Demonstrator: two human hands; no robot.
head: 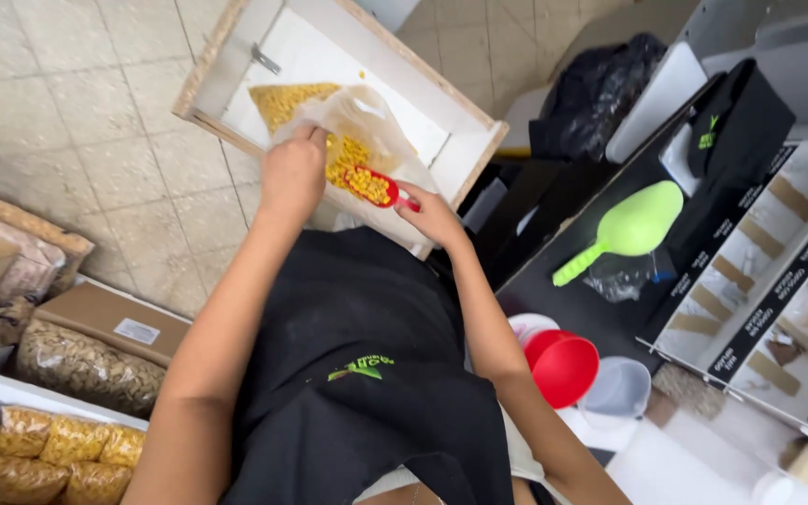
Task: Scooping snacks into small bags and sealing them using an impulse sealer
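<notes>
My left hand (292,176) grips the upper edge of a clear plastic bag (367,126) partly filled with yellow kernels. My right hand (434,217) holds the handle of a small red scoop (369,184) heaped with the same yellow kernels; the scoop's bowl lies at the bag's mouth. The bag hangs over a pulled-out white drawer (423,93) with a wooden rim, which holds a pile of the yellow kernels (282,101) in its far part. I wear a black apron.
A light green scoop (630,227) lies on the black counter at right, by a red funnel (565,367) and clear cups (617,388). Compartmented bins with labels (778,271) stand further right. Bags of grains and snacks (77,369) fill boxes at the left, on a tiled floor.
</notes>
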